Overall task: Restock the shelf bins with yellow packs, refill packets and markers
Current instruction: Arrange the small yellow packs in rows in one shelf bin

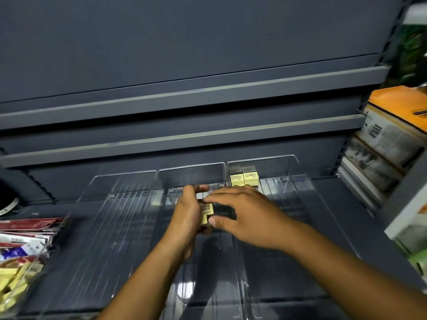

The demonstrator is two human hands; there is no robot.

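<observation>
Above the middle bin (191, 175), left grip (187, 212) and right grip (242, 215) both pinch the yellow pack (206, 212) between them.

The one view comes from the person's head and faces forward and down onto a dark shelf (328, 195), close enough that both forearms run in from the bottom edge. The left hand (187, 213) and right hand (245, 213) meet on a pack (206, 212) just below the frame's centre, over the clear bins (129, 218) that fill the lower middle. The back panel (184, 38) takes the upper half. The wide lens bows the shelf lips (208, 88). At the left edge sit packets (25, 227), at the right boxes (388, 139).
</observation>
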